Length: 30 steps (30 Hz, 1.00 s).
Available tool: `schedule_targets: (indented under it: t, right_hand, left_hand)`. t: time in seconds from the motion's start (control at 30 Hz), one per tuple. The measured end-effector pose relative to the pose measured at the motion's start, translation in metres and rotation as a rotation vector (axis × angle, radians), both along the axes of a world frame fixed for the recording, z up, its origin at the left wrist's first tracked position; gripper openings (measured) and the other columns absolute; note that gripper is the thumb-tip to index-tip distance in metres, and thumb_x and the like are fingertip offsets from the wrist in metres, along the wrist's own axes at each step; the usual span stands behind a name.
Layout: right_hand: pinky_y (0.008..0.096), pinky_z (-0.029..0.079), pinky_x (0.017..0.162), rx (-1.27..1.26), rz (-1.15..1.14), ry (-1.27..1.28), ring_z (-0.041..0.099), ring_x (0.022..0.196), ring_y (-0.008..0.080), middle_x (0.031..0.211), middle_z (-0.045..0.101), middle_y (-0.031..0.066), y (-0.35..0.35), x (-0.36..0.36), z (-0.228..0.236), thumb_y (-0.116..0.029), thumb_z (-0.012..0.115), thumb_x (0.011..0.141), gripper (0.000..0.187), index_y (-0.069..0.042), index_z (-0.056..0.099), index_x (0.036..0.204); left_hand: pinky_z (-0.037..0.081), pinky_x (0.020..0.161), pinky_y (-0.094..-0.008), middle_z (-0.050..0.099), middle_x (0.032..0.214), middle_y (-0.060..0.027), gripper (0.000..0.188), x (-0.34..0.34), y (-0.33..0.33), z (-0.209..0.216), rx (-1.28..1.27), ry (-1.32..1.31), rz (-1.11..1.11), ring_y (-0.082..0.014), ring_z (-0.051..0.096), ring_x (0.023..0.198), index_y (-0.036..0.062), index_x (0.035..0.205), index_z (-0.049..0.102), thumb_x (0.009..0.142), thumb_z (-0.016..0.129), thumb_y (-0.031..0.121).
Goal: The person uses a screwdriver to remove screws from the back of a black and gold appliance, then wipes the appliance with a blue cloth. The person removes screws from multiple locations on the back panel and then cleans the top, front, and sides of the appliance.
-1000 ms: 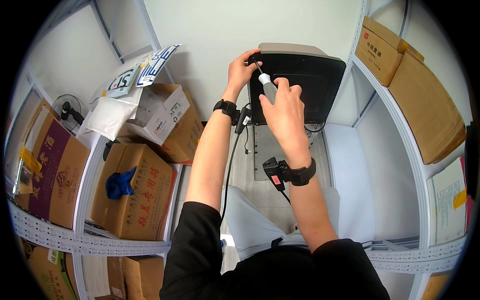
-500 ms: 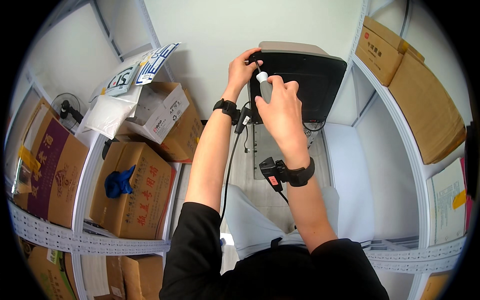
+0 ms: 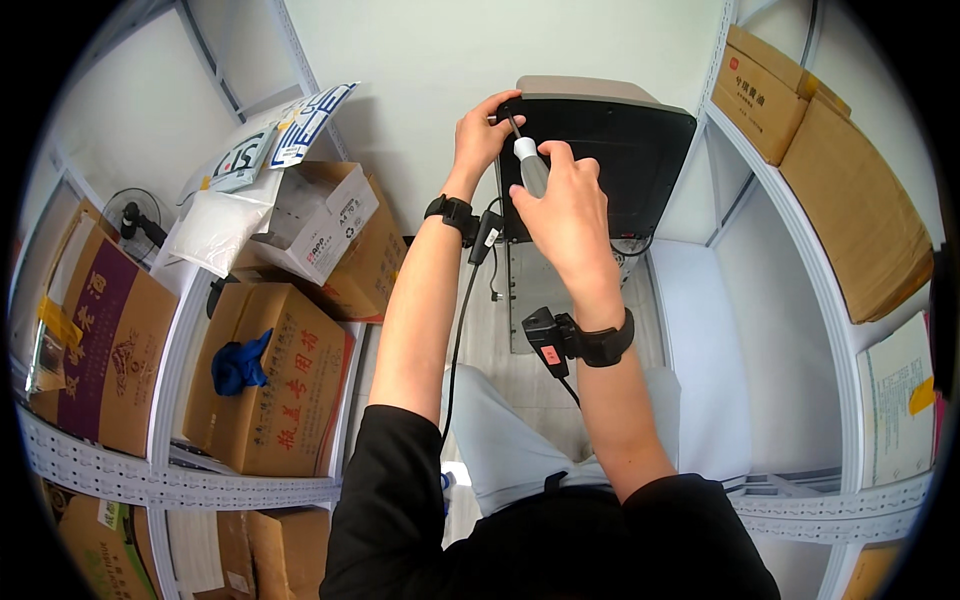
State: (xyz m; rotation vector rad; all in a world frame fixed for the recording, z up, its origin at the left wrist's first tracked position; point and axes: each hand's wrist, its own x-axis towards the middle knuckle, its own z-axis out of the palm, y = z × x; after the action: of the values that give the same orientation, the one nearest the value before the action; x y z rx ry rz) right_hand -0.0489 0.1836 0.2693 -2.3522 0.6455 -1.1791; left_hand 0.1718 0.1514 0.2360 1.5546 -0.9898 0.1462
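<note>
A boxy device with a black panel (image 3: pixel 645 160) and a grey-beige cover stands ahead of me, against the pale wall. My left hand (image 3: pixel 480 135) pinches the panel's upper left corner, fingertips over its edge and thumb close to the screwdriver's shaft. In my right hand (image 3: pixel 572 215) is a screwdriver (image 3: pixel 533 170) with a grey handle and white collar. Thumb and index finger lie on either side of the handle. Its metal shaft points up at that same corner; the tip's exact contact is hard to make out.
A metal frame (image 3: pixel 520 310) stands beneath the device. To the left, shelves hold cardboard boxes (image 3: pixel 270 390), a blue cloth (image 3: pixel 240 363), plastic packages (image 3: pixel 215 225) and a small fan (image 3: pixel 133 215). More cartons (image 3: pixel 850 190) fill the right shelf. A cable (image 3: pixel 458 350) hangs from my left wrist strap.
My right hand's fingers have shifted round the screwdriver handle, the index finger loosening and lifting. The left hand stays at the panel's corner. The view has moved slightly.
</note>
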Motion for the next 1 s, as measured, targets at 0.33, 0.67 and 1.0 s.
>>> schedule_targets:
  t: [0.33,0.67,1.0]
  right_hand:
    - [0.0441,0.054,0.076,0.13,-0.012,0.077,0.069,0.087,0.037,0.093,0.068,0.0243,-0.005,0.004,0.004,-0.032,0.061,0.092,0.043,0.003,0.058,0.117]
    - [0.0462,0.055,0.075,0.07,-0.098,0.139,0.067,0.083,0.0419,0.097,0.065,0.0255,-0.004,0.006,0.002,-0.028,0.061,0.092,0.04,0.003,0.056,0.117]
    - [0.0459,0.054,0.077,0.064,0.019,0.035,0.067,0.084,0.04,0.09,0.067,0.0232,-0.007,0.004,-0.003,-0.03,0.062,0.09,0.041,0.0,0.057,0.118]
  left_hand:
    - [0.05,0.07,-0.0299,0.068,0.083,-0.0008,0.04,-0.002,0.002,0.002,0.015,0.013,0.013,-0.0129,0.059,0.071,0.0246,0.117,0.071,0.079,0.079,0.015]
    - [0.051,0.07,-0.0297,0.069,0.084,-0.0014,0.041,0.001,-0.001,0.0,-0.018,-0.002,-0.002,-0.0133,0.06,0.072,0.0247,0.118,0.07,0.079,0.079,0.014]
    - [0.052,0.07,-0.0293,0.071,0.085,-0.0023,0.042,0.0,0.0,0.001,-0.001,0.013,0.002,-0.0131,0.065,0.073,0.0235,0.119,0.07,0.079,0.079,0.014]
